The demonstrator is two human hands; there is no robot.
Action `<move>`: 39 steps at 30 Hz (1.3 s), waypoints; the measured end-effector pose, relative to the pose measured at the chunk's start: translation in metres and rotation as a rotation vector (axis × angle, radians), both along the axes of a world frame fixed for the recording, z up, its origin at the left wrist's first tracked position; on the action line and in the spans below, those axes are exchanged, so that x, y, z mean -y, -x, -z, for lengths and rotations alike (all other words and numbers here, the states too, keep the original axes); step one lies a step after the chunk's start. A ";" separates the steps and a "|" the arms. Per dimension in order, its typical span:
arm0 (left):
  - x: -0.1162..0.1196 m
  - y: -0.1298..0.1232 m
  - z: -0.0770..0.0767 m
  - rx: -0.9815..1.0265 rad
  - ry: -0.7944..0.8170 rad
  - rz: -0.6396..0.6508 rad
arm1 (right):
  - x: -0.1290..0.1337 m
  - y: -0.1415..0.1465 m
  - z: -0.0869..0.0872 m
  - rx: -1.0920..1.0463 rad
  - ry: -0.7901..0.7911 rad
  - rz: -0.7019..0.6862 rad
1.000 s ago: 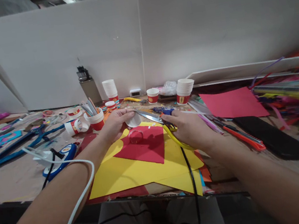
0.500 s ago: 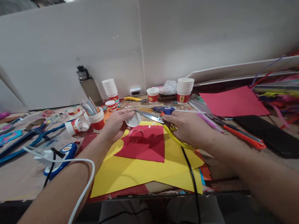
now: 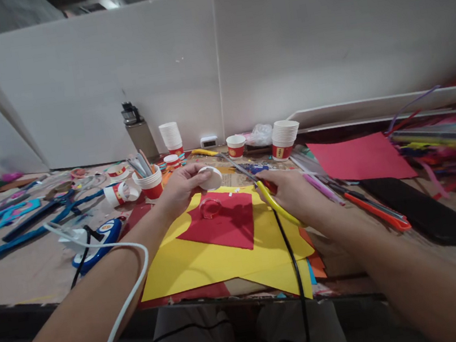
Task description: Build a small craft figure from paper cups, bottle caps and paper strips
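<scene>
My left hand [image 3: 183, 189] pinches a small white paper disc [image 3: 211, 179], like the bottom of a paper cup, between thumb and fingers. In my right hand [image 3: 293, 192] is a pair of scissors [image 3: 277, 207] with yellow handles. Its blades point up and left, a little to the right of the disc and apart from it. Below the hands, a red paper sheet [image 3: 228, 231] lies on yellow paper [image 3: 183, 272]. A ring-shaped strip [image 3: 210, 208] rests on the red sheet.
Paper cups [image 3: 285, 139] stand in stacks at the back, one cup stack [image 3: 154, 188] holding pens. A red utility knife [image 3: 382, 213] and a black phone-like slab [image 3: 427, 212] lie at right. A white cable [image 3: 139, 264] crosses my left forearm; a blue-and-white device [image 3: 99, 244] sits at left.
The scissors' blades have moved away from the disc, rightward and up. The disc has tilted in my left hand and shifted slightly right. The view has shifted slightly.
</scene>
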State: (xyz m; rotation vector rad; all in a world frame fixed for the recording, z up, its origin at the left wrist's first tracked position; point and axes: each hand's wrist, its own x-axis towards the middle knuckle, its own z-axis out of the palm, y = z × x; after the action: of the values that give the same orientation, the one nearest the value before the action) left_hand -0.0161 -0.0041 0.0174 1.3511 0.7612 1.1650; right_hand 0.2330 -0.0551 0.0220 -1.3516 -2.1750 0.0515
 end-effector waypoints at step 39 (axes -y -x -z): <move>0.032 -0.030 0.010 -0.155 -0.277 -0.197 | 0.013 0.015 0.004 -0.334 0.094 0.024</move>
State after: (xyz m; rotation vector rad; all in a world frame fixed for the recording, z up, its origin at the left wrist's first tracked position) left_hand 0.0135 -0.0364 0.0072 1.6392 0.8833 1.3698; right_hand 0.2177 -0.0681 0.0176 -1.3141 -1.8946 0.3488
